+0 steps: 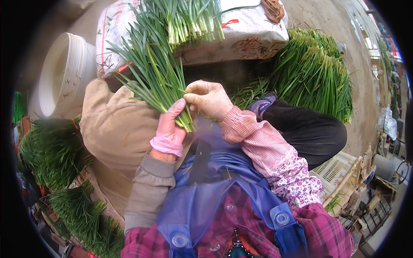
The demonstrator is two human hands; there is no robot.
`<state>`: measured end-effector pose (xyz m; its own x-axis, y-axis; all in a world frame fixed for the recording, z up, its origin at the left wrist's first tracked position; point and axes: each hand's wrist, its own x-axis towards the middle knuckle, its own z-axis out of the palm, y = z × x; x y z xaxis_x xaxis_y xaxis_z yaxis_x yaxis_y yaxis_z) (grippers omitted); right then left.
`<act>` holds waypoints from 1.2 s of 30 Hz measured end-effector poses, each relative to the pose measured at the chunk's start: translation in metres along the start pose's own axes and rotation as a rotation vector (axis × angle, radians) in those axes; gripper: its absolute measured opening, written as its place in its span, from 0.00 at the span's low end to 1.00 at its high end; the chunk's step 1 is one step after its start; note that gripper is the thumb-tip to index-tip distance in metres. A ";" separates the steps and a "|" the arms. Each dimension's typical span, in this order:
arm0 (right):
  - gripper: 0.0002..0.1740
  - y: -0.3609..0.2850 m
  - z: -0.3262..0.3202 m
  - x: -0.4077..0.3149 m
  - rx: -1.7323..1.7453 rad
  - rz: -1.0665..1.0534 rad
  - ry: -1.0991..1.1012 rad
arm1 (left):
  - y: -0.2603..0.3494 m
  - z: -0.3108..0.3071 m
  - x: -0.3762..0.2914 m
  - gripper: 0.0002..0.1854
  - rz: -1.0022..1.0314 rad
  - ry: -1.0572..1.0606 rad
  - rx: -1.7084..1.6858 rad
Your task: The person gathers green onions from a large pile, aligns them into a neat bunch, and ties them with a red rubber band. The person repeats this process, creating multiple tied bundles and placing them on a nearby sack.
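A bunch of green garlic chives (158, 79) lies across my left hand (171, 125), which wears a thin pink glove. My left thumb presses over the stalks, and their pale cut ends poke out below it. Gloved in thin, whitish material, my right hand (208, 96) pinches at the bunch's right edge with thumb and forefinger. It seems to have hold of a leaf or stalk there; the other fingers are curled and partly hidden. Beyond my hands, more chives (190, 22) rest on a white woven sack (255, 42), pale ends towards me.
At the left stands a white plastic bucket (64, 74). Chive bundles (55, 151) lie to the lower left. A large chive pile (316, 71) stands on the floor at right, near my bent leg (306, 125). A cream plastic crate (335, 174) is at lower right. A brown cloth (273, 10) lies on the sack.
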<state>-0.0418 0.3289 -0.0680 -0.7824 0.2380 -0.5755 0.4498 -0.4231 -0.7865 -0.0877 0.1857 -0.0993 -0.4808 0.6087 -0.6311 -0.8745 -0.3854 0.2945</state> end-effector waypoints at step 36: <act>0.11 0.008 0.002 -0.025 -0.619 -0.753 0.008 | 0.006 0.003 -0.004 0.22 0.012 -0.074 -0.242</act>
<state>-0.0195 0.3175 -0.0588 -0.9559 0.2653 0.1262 -0.0181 0.3755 -0.9267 -0.0916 0.1832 -0.0930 -0.5024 0.6484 -0.5720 -0.8321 -0.5423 0.1161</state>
